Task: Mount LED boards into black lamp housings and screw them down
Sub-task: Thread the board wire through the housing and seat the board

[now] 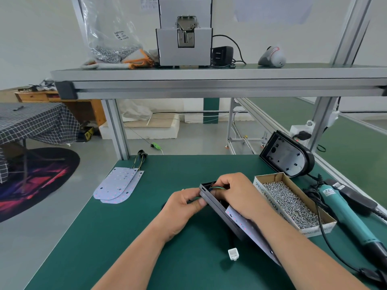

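Bright, even, diffuse light. Soft, faint shadows lie on the green table point(109, 237). Wide-angle distortion bows the shelf point(230, 75) toward the edges. Detail is slightly soft throughout.

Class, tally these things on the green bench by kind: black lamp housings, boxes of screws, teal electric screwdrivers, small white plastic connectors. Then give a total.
Black lamp housings: 2, one held, one propped at the back right
Box of screws: 1
Teal electric screwdriver: 1
White plastic connector: 1
Total: 5

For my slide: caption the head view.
Left hand grips a black housing while right hand tucks in the LED board, beside a screw box.
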### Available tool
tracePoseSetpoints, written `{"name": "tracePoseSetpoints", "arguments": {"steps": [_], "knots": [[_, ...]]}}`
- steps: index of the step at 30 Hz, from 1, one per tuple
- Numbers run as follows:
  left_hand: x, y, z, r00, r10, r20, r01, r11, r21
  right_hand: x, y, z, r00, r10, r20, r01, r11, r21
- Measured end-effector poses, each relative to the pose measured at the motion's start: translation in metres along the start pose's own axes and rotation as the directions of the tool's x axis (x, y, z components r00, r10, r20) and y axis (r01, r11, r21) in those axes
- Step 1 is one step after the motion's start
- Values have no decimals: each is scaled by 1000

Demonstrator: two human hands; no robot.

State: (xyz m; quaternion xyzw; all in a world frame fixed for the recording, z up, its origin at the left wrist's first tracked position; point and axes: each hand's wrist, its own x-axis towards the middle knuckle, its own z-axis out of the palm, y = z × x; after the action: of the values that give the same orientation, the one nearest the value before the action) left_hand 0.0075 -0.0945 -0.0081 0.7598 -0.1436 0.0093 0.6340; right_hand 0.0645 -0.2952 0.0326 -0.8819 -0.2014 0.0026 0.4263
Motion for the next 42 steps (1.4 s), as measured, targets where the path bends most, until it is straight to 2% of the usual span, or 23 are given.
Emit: {"name": "tracePoseSetpoints", "arguments": {"steps": [4, 8, 13, 17, 19, 23, 25, 31, 36, 42], "knots": [[-1, 4, 1, 1000, -21, 2, 21, 995, 98, -3, 3, -4, 997, -4, 81, 5, 1000, -3], [-1, 6, 3, 1000, -16, 5, 16, 993, 121, -4, 2, -9, 990, -34, 136, 39, 999, -34], [-2, 8, 1, 1000, -4, 6, 4, 992, 129, -4, -1, -8, 995, -50, 88, 59, 993, -100], [-1, 10, -2, 998, -21, 66, 10, 987, 158, -4, 0, -12, 996, -32, 82, 34, 999, -27], [0, 10, 2, 999, -30, 32, 24, 984, 176, -4, 1, -12, 997, -17, 73, 15, 1000, 17], [4, 3, 14, 984, -43, -173, 91, 954, 285, -4, -2, -6, 997, -10, 71, 7, 999, 53], [5, 0, 16, 977, -45, -210, 109, 945, 307, -4, -2, -5, 999, 2, 49, -7, 994, 105], [6, 2, 19, 967, 11, -256, 88, 923, 373, -2, 1, -4, 1000, 13, 0, -12, 983, 182], [7, 2, 18, 985, 16, -174, 50, 929, 368, -2, 2, -3, 1000, 20, 5, -21, 989, 144], [4, 4, 18, 982, -9, -186, 67, 949, 309, -2, -4, 1, 999, 10, 39, -16, 988, 156]]}}
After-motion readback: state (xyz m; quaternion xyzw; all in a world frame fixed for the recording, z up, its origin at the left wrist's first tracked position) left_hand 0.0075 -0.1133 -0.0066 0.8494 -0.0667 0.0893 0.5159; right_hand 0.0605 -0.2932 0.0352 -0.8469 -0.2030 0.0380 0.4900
